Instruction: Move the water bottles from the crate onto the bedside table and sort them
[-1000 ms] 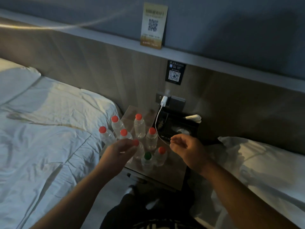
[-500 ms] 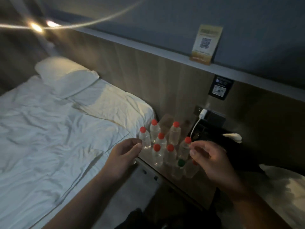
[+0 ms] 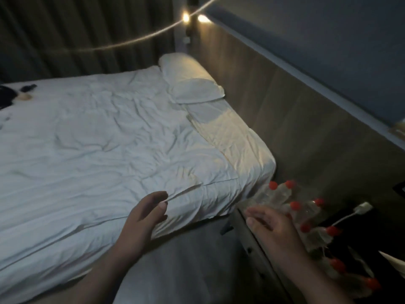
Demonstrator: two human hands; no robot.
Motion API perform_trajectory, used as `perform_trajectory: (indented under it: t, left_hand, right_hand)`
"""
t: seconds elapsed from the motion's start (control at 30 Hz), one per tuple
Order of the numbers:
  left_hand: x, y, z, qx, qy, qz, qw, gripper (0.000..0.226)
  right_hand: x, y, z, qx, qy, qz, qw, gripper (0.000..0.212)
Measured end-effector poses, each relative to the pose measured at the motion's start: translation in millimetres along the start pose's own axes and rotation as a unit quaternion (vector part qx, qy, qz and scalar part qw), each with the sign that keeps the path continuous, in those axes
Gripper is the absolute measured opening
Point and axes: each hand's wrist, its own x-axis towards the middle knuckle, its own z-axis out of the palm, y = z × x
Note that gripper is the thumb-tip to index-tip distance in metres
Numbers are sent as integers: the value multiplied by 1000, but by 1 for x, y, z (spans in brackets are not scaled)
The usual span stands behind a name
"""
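Several clear water bottles with red caps [image 3: 294, 206] stand close together on the bedside table [image 3: 245, 218] at the lower right, blurred by motion. My right hand [image 3: 271, 229] hovers in front of them with loose fingers, holding nothing and covering part of the group. My left hand [image 3: 144, 218] floats over the edge of the white bed, fingers relaxed and slightly curled, empty. No crate is in view.
A white bed [image 3: 105, 150] with a pillow [image 3: 188, 77] fills the left and middle. The wooden headboard wall [image 3: 295, 119] runs behind the table. A white charger plug with cable [image 3: 361, 209] lies right of the bottles. Dark items [image 3: 24, 91] lie at the bed's far left.
The view has swung left, so the bed fills the frame and the bottles slid to the lower right. Both hands stay empty; my left hand is now over the bed edge.
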Motion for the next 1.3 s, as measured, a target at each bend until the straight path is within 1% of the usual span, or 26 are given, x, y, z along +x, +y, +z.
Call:
perform_trajectory:
  t: [0.13,0.23,0.37,0.5,0.63,0.83,0.93,1.0,1.03,1.1,1.13,1.3]
  left_hand:
    - [-27,-3,-90,-20,83,16,996,58]
    - [-49,-1,-144,-34,134,35,990,62]
    - [-78,0,-196,-38,193,59,979,63]
    - [-101,-5,-229,-55,257,65,963,62]
    - [-110,-12,-246,-82,325,64,940,59]
    - [-106,-9,-256,-94,428,62,897,62]
    - [-94,-2,-255,-95,474,63,873,67]
    - [-84,4,-255,-78,498,61,861,75]
    - [-80,7,-255,-71,511,61,855,74]
    - [-74,12,-253,-69,536,64,839,63]
    - [-73,15,-251,-71,549,66,830,61]
    - [-85,10,-231,-81,635,53,767,60]
  right_hand:
    - [2,-39,70,-13,-71,-27,997,21]
    - [0,-68,115,-12,-123,-48,991,21]
    - [-3,-97,169,-32,-194,-78,977,19]
    - [-1,-118,220,-45,-254,-103,961,19]
    - [14,-130,268,-59,-309,-119,942,20]
    - [52,-152,326,-58,-418,-135,897,19]
    - [82,-164,345,-53,-456,-144,877,20]
    - [103,-170,356,-54,-481,-141,864,21]
    - [113,-173,361,-59,-495,-143,855,21]
    - [128,-176,373,-71,-523,-153,836,22]
    - [133,-178,379,-73,-536,-158,826,22]
    - [131,-180,422,-86,-628,-153,758,21]
